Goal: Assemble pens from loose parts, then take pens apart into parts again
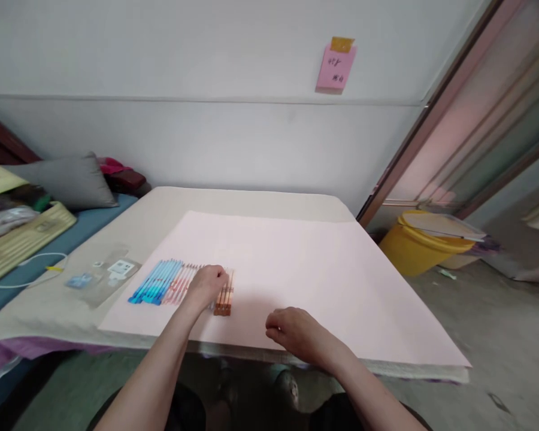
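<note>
A row of pens lies side by side on a large pale pink sheet (305, 269) that covers the table. The blue pens (155, 281) are at the left, pink ones in the middle and orange ones (224, 296) at the right. My left hand (206, 286) rests on top of the row, between the pink and orange pens, with its fingers curled down on them. My right hand (294, 332) hovers low over the sheet near the front edge, to the right of the pens, with its fingers loosely curled and nothing visible in it.
Clear plastic packets (101, 276) with small labels lie on the beige table cover, left of the sheet. A grey cushion (67, 179) and clutter sit on a blue surface at far left. A yellow bin (420, 242) stands on the floor at right. A pink note (336, 66) hangs on the wall.
</note>
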`<state>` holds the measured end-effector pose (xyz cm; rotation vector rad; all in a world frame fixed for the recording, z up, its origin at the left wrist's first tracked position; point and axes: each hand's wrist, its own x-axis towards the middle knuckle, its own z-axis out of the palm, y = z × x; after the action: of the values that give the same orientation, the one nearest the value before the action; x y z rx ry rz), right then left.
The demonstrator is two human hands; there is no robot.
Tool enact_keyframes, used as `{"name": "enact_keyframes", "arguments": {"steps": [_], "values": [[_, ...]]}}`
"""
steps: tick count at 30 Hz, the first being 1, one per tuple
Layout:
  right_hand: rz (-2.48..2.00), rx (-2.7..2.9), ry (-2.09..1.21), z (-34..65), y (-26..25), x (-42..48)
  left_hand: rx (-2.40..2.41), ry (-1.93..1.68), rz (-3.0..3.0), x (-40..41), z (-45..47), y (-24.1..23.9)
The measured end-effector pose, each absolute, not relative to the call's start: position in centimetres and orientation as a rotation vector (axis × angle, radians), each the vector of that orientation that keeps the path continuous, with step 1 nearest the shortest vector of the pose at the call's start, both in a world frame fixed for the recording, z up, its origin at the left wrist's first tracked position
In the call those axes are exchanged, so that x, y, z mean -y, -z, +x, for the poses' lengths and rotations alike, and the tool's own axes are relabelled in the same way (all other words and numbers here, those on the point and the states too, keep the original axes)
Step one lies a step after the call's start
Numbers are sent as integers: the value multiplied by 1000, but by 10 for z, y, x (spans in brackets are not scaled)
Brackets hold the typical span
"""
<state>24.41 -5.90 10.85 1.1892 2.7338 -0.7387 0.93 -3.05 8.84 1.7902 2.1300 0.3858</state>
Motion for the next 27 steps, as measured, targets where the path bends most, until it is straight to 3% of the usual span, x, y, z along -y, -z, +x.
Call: {"name": "enact_keyframes", "arguments": {"steps": [5, 12, 27], "values": [[1290, -2735, 858, 243, -73, 31, -2185, -120, 1749, 15, 15, -53], [1390, -2750, 690, 241, -13, 36, -2152, 123, 1781, 16, 24, -27], [1300, -2840, 576, 246, 6, 51, -2163, 159, 1757, 15, 38, -19]]}}
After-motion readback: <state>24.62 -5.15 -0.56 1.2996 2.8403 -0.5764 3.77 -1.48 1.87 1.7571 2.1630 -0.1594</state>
